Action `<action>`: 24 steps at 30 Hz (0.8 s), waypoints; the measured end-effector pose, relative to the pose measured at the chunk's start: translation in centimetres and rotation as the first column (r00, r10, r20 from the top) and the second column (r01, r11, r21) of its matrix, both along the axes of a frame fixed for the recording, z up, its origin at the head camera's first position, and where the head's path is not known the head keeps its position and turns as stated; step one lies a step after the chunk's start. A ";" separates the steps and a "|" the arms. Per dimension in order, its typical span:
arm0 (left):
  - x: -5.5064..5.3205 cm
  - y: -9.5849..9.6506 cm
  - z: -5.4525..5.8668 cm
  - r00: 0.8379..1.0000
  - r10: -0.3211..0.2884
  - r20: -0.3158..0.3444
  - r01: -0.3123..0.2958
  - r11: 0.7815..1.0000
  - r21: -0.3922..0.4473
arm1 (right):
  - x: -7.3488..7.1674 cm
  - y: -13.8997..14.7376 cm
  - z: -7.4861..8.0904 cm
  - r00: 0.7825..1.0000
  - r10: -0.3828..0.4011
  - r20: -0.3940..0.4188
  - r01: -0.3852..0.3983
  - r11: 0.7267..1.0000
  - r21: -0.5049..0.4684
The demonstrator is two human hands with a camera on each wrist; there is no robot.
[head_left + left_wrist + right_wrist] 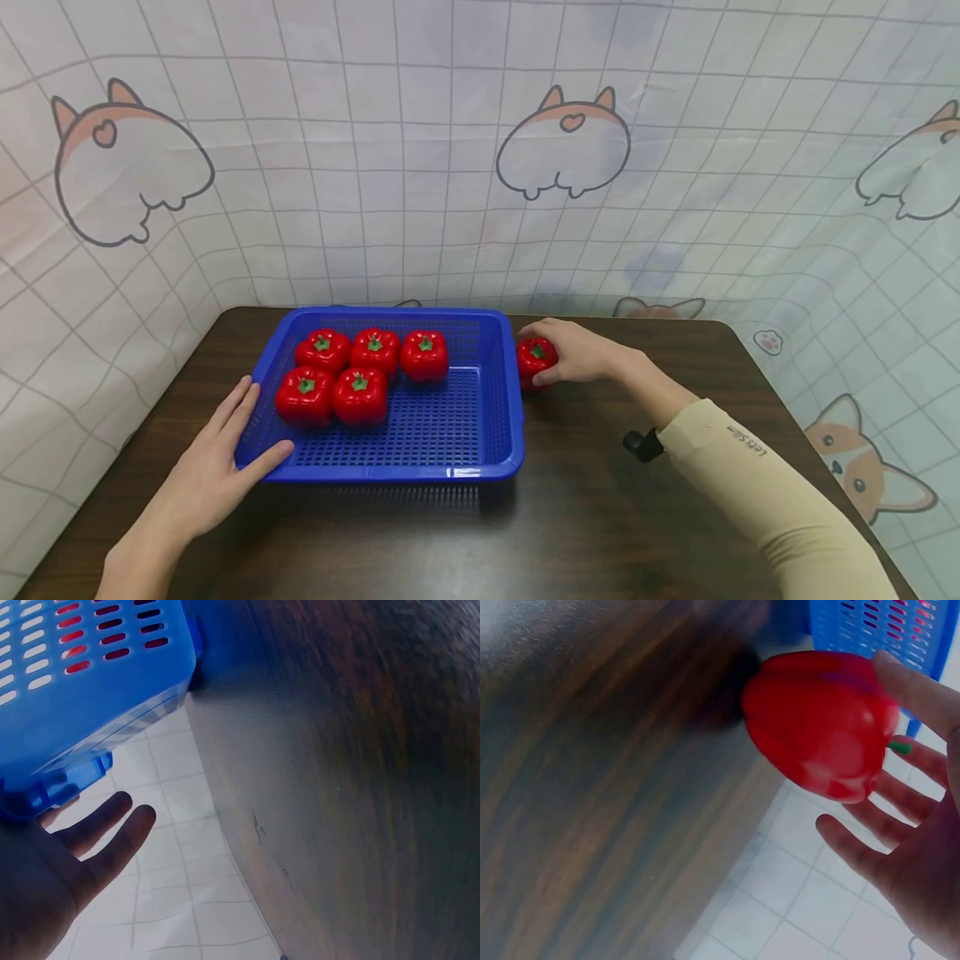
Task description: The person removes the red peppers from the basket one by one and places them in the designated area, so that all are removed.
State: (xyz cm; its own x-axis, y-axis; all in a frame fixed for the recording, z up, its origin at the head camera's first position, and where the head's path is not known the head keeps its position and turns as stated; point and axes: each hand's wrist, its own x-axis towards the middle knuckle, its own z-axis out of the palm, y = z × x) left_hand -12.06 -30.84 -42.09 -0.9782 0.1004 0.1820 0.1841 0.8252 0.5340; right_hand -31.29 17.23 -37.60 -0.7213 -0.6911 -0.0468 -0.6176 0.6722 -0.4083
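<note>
A blue plastic basket [450, 450] stands on the dark table, with several red bell peppers [361, 397] grouped in its left and back parts. At its left side is my left hand [206, 475], fingers straight along the rim and thumb stretched over the front left corner. Just outside the basket's right wall, my right hand [577, 352] holds another red bell pepper [534, 358], fingers over the far side and thumb on the near side. The right wrist view shows this pepper [817, 724] with its green stem towards the palm; the little finger stands apart from it.
Dark wood-grain table [585, 517] extends in front of the basket and to its right. A white gridded cloth [390, 167] with cartoon dogs hangs behind the table and at both sides. Inside the basket, the bare mesh floor [442, 425] shows at the front right.
</note>
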 end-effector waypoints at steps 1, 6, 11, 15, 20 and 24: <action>0.0 0.0 0.0 1.000 0.000 0.000 0.000 1.000 0.001 | 0.0 0.0 0.2 1.000 -0.005 0.003 0.004 1.000 0.008; 0.1 0.0 0.0 1.000 0.001 -0.001 -0.001 1.000 0.000 | -0.3 -0.3 1.6 1.000 0.012 -0.013 -0.012 0.999 0.031; 0.0 0.0 0.0 1.000 0.006 0.000 -0.006 1.000 -0.010 | -0.7 -1.1 3.4 0.999 0.033 -0.043 -0.030 0.998 0.056; 0.0 0.0 0.0 1.000 0.009 0.004 -0.009 1.000 -0.023 | -1.0 -2.1 4.8 0.997 0.035 -0.062 -0.030 0.997 0.072; 0.0 -0.1 0.0 1.000 0.007 0.008 -0.007 1.000 -0.028 | -1.0 -3.8 6.2 0.997 0.038 -0.072 -0.034 0.997 0.069; 0.0 -0.2 0.0 1.000 0.003 0.010 -0.003 1.000 -0.023 | -0.7 -5.5 6.9 0.995 0.049 -0.090 -0.039 0.994 0.102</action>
State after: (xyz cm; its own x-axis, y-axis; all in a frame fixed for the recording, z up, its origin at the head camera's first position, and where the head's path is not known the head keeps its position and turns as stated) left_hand -12.11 -31.03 -42.06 -0.9803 0.1013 0.1696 0.1760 0.8376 0.5171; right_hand -32.00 11.77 -30.66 -0.6948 -0.7174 -0.0520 -0.6793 0.6782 -0.2803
